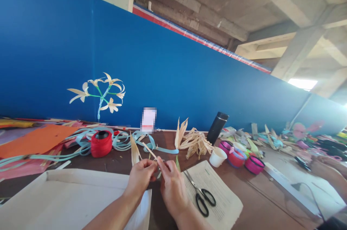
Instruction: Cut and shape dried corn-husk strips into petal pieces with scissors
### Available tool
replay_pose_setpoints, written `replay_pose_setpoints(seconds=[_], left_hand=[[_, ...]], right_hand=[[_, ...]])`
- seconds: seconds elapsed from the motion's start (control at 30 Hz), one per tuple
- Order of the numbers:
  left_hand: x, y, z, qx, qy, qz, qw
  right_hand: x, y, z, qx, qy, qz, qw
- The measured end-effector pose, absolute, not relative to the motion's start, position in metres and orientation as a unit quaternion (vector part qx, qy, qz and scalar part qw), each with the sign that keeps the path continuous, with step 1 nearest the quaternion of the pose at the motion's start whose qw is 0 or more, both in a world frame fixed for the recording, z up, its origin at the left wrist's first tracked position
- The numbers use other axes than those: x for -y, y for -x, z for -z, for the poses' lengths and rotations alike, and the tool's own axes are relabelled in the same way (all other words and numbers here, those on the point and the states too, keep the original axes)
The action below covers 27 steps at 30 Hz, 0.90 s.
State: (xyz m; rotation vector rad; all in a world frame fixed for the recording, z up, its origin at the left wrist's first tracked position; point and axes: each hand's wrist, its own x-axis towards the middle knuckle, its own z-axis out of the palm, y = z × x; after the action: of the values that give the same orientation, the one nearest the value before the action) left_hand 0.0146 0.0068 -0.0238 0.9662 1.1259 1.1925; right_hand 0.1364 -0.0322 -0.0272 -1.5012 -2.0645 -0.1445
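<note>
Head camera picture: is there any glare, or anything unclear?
In the head view, white light glares through the opening at right; haze pales the blue wall nearby; blocky pixels cover the small upright card; print on the paper is unreadably small.

No wording can be read anywhere. The sheet of paper (pixel 229 199) lying under the scissors (pixel 200 189) carries many rows of fine dark print, running beside the blades and past the black handles, but the letters are too small and faint to make out. Well behind the scissors and to their left, a small upright card (pixel 148 117) is blurred into coarse squares, pale with a reddish band near its foot; any lettering on it is unreadable.
</note>
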Motion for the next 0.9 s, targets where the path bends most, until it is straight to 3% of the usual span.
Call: replay_pose_setpoints(seconds=[0.53,0.7,0.8,0.9], left_hand=[[-0.007,-0.013,0.025,-0.489,-0.421,-0.504,0.575],[-0.007,-0.012,0.022,-0.464,-0.417,-0.508,0.593],[-0.009,-0.013,0.025,-0.443,-0.407,-0.509,0.615],[-0.012,-0.013,0.029,-0.431,-0.400,-0.510,0.628]], right_hand=[[0.026,-0.143,0.028,0.750,0.598,0.085,0.268],[0.013,-0.162,0.030,0.693,0.595,0.046,0.406],[0.010,-0.161,0.031,0.660,0.563,-0.038,0.495],[0.012,-0.154,0.031,0.632,0.539,-0.157,0.534]])
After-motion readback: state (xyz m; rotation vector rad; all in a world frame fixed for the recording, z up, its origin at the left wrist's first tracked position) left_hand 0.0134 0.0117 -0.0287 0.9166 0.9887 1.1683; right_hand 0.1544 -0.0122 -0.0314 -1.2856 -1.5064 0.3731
